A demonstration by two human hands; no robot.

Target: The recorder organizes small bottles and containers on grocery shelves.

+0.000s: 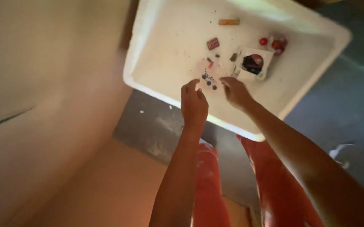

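From the head camera I look down into a white foam tray (165, 46), my landmark. My left hand (193, 104) reaches over its near rim, fingers loosely together, holding nothing I can see, just short of the small dark bits (209, 80). My right hand (236, 91) sits beside them, fingers curled; whether it pinches anything I cannot tell. Farther in lies a clear packet (252, 64). I judge this sorting scraps; picking needs a fine pinch.

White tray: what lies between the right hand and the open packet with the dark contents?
In the head view, only bare tray floor separates the right hand from the open white packet; a small dark scrap sits just left of the packet.
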